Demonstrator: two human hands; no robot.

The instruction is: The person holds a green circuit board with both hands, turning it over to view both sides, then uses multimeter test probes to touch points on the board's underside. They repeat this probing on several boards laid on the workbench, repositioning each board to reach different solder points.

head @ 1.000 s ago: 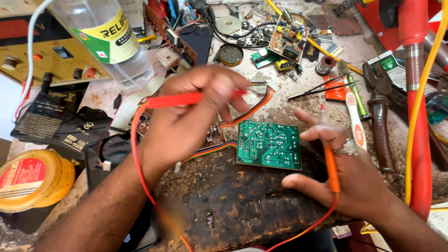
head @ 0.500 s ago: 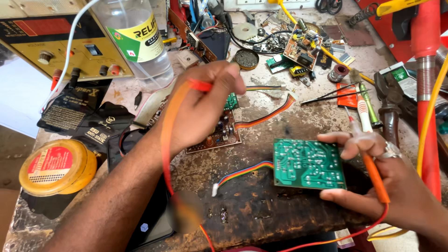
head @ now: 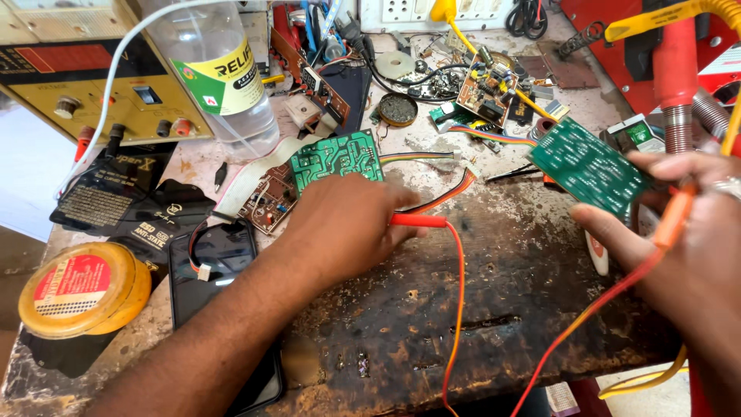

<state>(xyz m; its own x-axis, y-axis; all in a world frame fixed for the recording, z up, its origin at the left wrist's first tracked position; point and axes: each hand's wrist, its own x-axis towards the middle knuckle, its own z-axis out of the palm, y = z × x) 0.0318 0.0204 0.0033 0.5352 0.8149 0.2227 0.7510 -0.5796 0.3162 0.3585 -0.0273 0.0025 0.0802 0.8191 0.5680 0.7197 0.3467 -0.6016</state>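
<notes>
While we look down from the head camera, our left hand [head: 340, 224] rests on the counter [head: 494, 309], fingers closed around a red probe [head: 417, 221] whose long axis runs left to right, tip pointing right. Our right hand [head: 679, 239] grips a green circuit board [head: 589, 167] raised off the counter, tilted, with an orange probe [head: 670, 219] pinched alongside it. That board lies well to the right of the red probe's tip. Another green circuit board [head: 336, 159] sits just beyond our left knuckles, nearer that hand.
</notes>
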